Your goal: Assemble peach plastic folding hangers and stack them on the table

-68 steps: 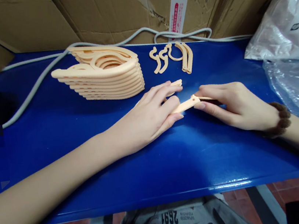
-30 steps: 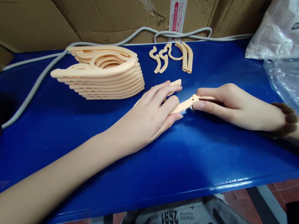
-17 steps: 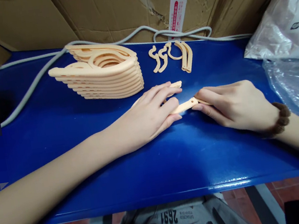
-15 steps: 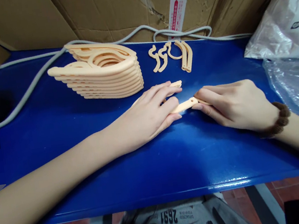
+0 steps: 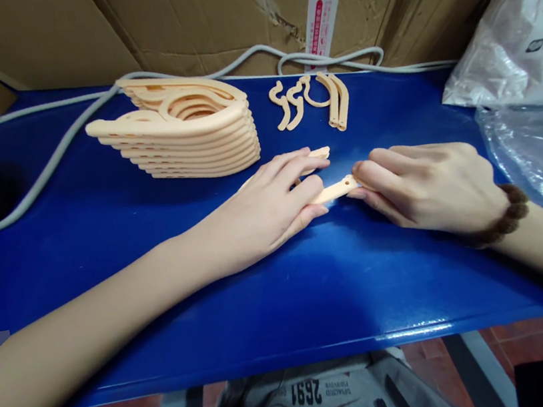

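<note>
My left hand is closed over a cream plastic folding hanger, pressing it down near the blue tabletop. One end with a small round hole sticks out past the thumb and index finger; another tip shows beyond the fingertips. My right hand pinches at the holed end, its thumb below and fingers curled above. What lies inside that grip is mostly hidden. To the upper left stands a stack of folded cream hangers. Behind my hands lie several loose hanger parts, some curved like hooks.
A grey cable runs along the back of the blue table. Cardboard boxes stand behind it. At the right are a filled plastic bag and a clear plastic sheet.
My right hand has rolled slightly, its knuckles a little higher and further right. The cream piece between its fingers is now covered. My left hand has held its place.
</note>
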{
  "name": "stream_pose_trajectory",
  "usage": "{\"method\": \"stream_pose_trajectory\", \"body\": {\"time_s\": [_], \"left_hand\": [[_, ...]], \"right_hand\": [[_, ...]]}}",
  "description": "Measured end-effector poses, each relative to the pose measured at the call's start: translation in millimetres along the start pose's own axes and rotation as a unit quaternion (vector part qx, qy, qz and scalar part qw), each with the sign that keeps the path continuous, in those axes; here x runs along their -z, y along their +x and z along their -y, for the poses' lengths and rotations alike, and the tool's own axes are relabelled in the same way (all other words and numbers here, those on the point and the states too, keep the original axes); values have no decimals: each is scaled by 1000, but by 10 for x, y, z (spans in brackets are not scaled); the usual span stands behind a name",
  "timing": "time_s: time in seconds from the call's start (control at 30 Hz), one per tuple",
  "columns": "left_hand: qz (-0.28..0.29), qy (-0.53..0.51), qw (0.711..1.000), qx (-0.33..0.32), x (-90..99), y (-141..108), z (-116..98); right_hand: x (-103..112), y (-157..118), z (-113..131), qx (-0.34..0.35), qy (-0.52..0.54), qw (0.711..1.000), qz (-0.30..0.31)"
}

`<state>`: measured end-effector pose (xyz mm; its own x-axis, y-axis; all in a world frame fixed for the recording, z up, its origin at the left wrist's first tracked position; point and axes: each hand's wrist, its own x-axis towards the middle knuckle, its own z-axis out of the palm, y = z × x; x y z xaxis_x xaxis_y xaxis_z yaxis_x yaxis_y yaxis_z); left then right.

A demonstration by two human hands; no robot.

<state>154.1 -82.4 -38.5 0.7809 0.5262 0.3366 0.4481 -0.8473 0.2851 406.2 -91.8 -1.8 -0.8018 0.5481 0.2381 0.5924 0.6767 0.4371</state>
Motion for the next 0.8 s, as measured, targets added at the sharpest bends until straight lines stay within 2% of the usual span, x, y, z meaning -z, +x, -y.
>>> {"method": "stream_pose_trajectory", "body": {"time_s": [0.13,0.3,0.5,0.6,0.7,0.8], "left_hand": [[-6,-2,1000,-2,8,-1,-3],[-10,-8,1000,4,13,3,-8],[-6,-2,1000,1,-3,0,3],[-12,-3,1000,-3,0,-2,3],[-14,-5,1000,0,4,0,-2],[-13,-8,1000,10,5,2,-7]], "right_hand": [[-16,-9,-5,-17,74,997,-2],[-65,-11,-9,-50,200,978,27],[-46,2,8,2,96,995,-31],[-22,4,14,1,73,997,-38],[-24,4,10,-26,120,992,-9],[-35,14,1,-68,230,970,26]]}}
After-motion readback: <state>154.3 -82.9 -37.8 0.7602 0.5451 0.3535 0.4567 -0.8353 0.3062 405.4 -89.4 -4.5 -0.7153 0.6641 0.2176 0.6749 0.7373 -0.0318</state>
